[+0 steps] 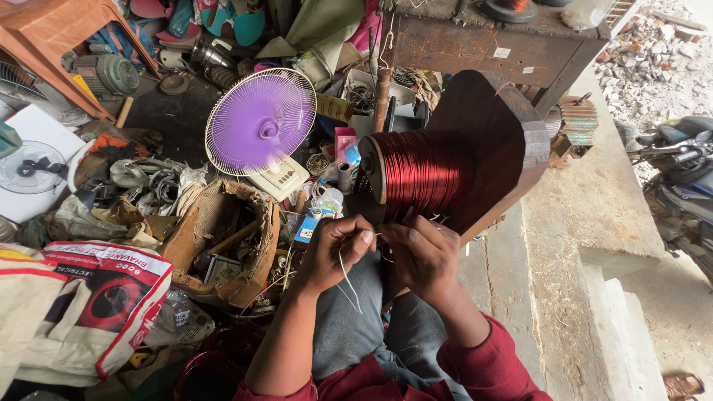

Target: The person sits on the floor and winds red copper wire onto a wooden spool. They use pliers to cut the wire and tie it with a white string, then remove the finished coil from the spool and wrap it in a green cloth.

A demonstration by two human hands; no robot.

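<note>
A coil of glossy red wire (425, 172) is wound on a dark wooden former (496, 141) right in front of me. My left hand (338, 251) pinches a thin white thread (347, 278) that hangs down over my grey trousers. Beside it, my right hand (425, 256) has its fingers closed at the lower edge of the red coil, touching the wire there. Both hands meet just under the coil.
A purple table fan (260, 123) runs at the left. Below it lies a torn cardboard box (223, 241) of parts, with printed sacks (104, 297) further left. A dark wooden table (490, 37) stands behind. Concrete steps (594, 223) and a parked motorbike (683, 171) are at the right.
</note>
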